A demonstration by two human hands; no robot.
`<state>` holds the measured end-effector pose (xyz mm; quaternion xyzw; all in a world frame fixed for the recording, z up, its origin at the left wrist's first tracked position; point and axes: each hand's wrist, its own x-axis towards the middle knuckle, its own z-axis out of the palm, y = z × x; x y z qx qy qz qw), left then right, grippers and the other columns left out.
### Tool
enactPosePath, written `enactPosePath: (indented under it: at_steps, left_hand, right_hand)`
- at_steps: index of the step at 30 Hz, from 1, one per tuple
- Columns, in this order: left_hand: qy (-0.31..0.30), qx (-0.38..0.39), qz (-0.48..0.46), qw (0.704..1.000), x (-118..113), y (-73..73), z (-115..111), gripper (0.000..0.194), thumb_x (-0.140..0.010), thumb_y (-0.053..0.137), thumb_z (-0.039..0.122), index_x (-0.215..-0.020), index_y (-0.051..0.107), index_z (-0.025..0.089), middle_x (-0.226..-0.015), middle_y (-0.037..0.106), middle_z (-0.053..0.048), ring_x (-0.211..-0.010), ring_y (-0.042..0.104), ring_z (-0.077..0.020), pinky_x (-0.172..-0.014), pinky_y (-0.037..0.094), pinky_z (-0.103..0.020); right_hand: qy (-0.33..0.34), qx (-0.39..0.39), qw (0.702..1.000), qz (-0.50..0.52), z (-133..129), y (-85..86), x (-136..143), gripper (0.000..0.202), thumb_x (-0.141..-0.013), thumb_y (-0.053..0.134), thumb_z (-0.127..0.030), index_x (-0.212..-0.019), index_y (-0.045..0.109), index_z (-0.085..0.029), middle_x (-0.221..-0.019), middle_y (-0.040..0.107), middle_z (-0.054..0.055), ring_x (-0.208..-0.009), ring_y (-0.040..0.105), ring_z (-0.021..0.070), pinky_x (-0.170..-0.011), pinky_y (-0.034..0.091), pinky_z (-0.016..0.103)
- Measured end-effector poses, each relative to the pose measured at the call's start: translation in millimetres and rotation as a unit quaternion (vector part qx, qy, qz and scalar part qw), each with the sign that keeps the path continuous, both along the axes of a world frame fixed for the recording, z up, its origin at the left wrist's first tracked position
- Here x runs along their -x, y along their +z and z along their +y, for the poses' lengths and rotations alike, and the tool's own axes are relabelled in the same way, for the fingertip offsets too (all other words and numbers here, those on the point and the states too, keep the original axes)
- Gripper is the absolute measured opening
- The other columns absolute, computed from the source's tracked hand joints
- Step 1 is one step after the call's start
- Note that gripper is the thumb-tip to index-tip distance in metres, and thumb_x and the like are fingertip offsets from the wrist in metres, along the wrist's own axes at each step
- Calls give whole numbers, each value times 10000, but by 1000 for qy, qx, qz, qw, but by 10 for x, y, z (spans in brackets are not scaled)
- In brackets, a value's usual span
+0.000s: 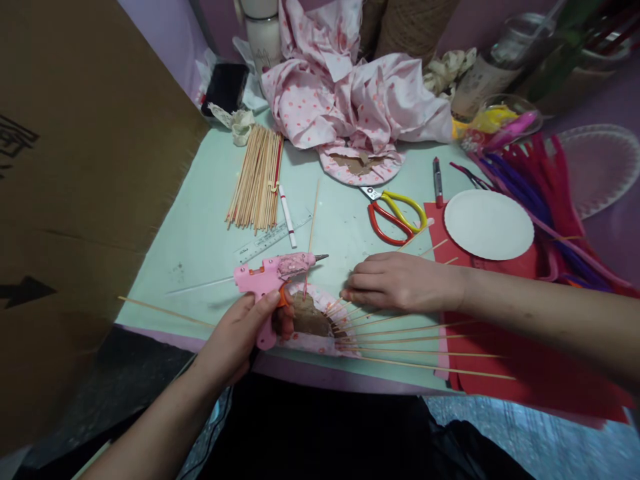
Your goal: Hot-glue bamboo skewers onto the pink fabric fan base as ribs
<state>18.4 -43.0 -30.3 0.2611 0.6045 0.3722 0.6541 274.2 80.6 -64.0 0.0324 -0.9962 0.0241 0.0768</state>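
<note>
My left hand (pixel 245 327) is wrapped round the grip of a pink glue gun (pixel 265 275), its metal nozzle pointing right. Below the gun lies a half-round cardboard piece (pixel 313 317) edged with dotted pink fabric. Thin bamboo sticks (pixel 425 352) fan out from it to the right, and others stick out at its top and left. My right hand (pixel 395 280) rests low over the upper right sticks, fingers together and pinching one near the fabric edge. Its fingertips are partly hidden. A clear glue stick (pixel 200 285) extends from the gun's back.
Behind lie a bundle of sticks (pixel 257 180), a ruler (pixel 265 240), a white pen (pixel 287 217), scissors (pixel 395 217) and dotted fabric (pixel 350 100). Red sheets (pixel 540 367), a white scalloped disc (pixel 489 225) and pipe cleaners (pixel 540 193) are right. A cardboard box (pixel 90 167) stands left.
</note>
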Motion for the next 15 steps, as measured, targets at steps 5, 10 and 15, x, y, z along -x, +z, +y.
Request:
enactPosePath:
  at_steps: [5,10,15]
  left_hand:
    - [5,3,-11,1000,3,-15,-17,372,-798,714,510,-643,699,172,-576,653,-15,-562,553,-146,-551,433,-223]
    - [4,0,-19,1000,23,-55,-26,377,-857,667,472,-633,699,171,-591,650,-18,-574,546,-143,-561,430,-221]
    - [6,12,13,1000,49,-69,-50,382,-834,691,509,-664,704,167,-618,660,-29,-607,566,-161,-595,453,-231]
  right_hand:
    - [4,1,1000,8,7,-5,13,268,-1040,400,-202,-1098,654,-138,-908,661,57,-821,558,164,-697,440,323]
    - [10,4,1000,5,25,10,18,281,-1043,383,-193,-1104,652,-139,-911,657,62,-833,560,165,-709,439,323]
    - [5,-16,1000,13,16,2,2,249,-1035,413,-200,-1146,627,-140,-897,645,54,-840,555,165,-684,414,317]
